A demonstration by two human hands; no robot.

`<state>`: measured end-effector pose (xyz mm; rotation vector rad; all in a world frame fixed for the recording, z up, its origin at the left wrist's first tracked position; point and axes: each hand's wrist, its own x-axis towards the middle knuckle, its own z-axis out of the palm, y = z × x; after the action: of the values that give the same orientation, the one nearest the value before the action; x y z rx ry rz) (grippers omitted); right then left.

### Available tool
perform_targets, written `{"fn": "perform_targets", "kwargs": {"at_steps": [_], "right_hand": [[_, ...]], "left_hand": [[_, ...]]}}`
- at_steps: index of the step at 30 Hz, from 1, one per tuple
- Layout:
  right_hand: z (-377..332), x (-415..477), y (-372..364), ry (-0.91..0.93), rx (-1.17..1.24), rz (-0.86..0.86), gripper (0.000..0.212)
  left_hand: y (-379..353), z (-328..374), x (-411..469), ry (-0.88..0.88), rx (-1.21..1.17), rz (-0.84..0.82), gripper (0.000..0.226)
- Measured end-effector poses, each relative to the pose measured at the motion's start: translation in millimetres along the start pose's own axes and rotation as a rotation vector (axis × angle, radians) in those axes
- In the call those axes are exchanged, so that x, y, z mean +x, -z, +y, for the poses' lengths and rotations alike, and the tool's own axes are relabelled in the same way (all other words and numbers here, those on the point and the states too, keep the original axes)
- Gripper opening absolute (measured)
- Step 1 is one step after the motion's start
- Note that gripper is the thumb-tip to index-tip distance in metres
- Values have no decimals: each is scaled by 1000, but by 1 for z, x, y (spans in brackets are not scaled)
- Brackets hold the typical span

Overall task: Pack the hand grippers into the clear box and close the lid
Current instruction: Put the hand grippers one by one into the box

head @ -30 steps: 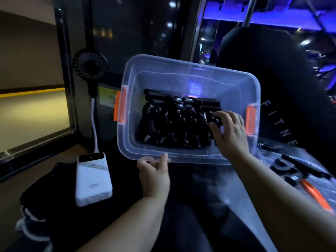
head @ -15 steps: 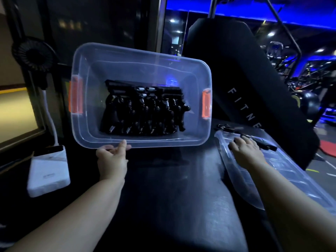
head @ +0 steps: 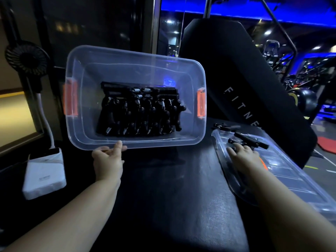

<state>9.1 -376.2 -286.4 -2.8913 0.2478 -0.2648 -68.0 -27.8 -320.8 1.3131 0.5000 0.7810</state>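
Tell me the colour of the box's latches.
Orange latches on the clear box, clearest in the head view.

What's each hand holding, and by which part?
Left hand: box, near rim. Right hand touches a hand gripper on the lid; hold unclear.

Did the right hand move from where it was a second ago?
Yes. The right hand came out of the clear box and went right, past its orange latch, onto the lid by a loose hand gripper.
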Motion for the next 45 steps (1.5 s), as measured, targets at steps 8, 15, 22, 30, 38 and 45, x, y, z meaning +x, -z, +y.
{"fn": "perform_targets", "kwargs": {"at_steps": [8, 15, 22, 30, 38, 45], "right_hand": [[11, 0, 0, -191, -37, 58, 75], [12, 1, -2, -354, 31, 89, 78], [33, -3, 2, -301, 109, 38, 66], [51, -19, 10, -279, 285, -36, 66], [53, -23, 16, -157, 550, -135, 55], [47, -25, 16, -4, 577, -238, 55]], "left_hand": [[1, 1, -1, 7, 0, -9, 30], [1, 1, -1, 5, -4, -12, 31], [1, 0, 0, -3, 2, -8, 32], [1, 0, -1, 10, 12, -12, 32], [0, -1, 0, 9, 17, 2, 32], [0, -3, 2, 2, 23, 14, 35]]}}
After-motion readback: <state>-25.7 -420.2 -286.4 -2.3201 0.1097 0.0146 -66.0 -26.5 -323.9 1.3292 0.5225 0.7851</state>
